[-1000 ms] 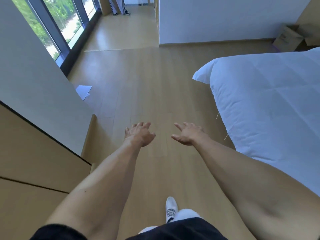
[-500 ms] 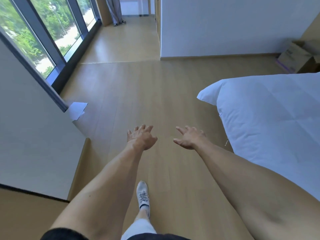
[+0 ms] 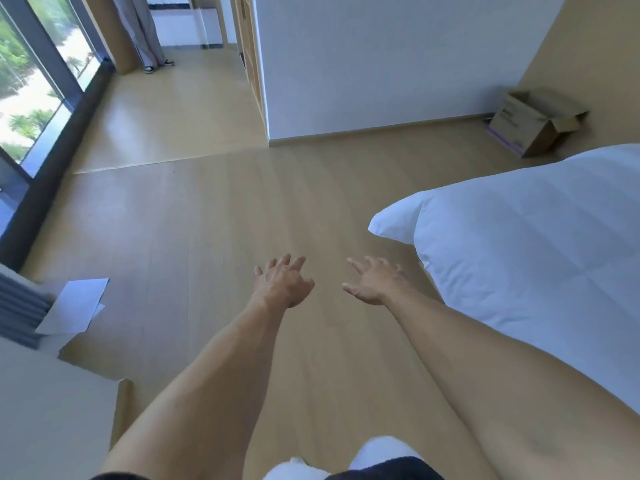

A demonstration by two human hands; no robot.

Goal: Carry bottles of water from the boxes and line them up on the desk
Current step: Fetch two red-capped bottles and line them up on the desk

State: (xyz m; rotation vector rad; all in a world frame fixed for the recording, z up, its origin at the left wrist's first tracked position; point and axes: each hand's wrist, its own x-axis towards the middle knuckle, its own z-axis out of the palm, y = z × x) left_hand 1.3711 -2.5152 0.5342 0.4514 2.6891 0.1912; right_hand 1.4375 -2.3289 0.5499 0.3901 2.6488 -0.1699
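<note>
- Left hand (image 3: 282,284) and right hand (image 3: 375,280) out front at 12 o'clock, side by side, apart, both over bare floor (image 3: 214,237).
- Bed (image 3: 526,258) at 2 o'clock, just right of right hand.
- Cardboard box (image 3: 531,123) at 1 o'clock, on floor beyond bed, against wall (image 3: 381,60).
- Paper sheet (image 3: 74,304) at 9 o'clock.
- Window (image 3: 31,77) at 10 o'clock.

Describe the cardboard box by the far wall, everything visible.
The cardboard box is plain brown corrugated card with dark print on its side and a purple band along its bottom edge. Its top flaps stand open; the inside is not visible. It sits upright on the wooden floor in the far right corner, beyond the white bed.
</note>
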